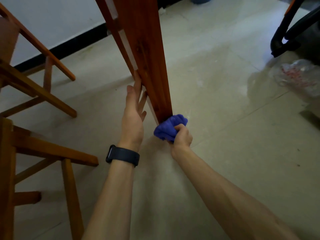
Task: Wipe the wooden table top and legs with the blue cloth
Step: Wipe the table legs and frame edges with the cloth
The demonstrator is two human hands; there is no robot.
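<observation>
I see the blue cloth (170,127) bunched at the foot of the table leg (147,54), down by the floor (225,118).

My right hand (182,136) has its fingers curled tight round the cloth, and I press the wad against the bottom end of the leg, where the wood meets the tiles. My left hand (134,116) lies flat along the leg's left side a little higher up, fingers straight and close together, tips touching the wood, holding nothing. I wear a dark watch (122,155) on that wrist. To my left stand wooden chairs (34,104), apart from the leg. A crumpled clear plastic bag (297,77) lies on the tiles far right, below a black and orange frame (287,32).
</observation>
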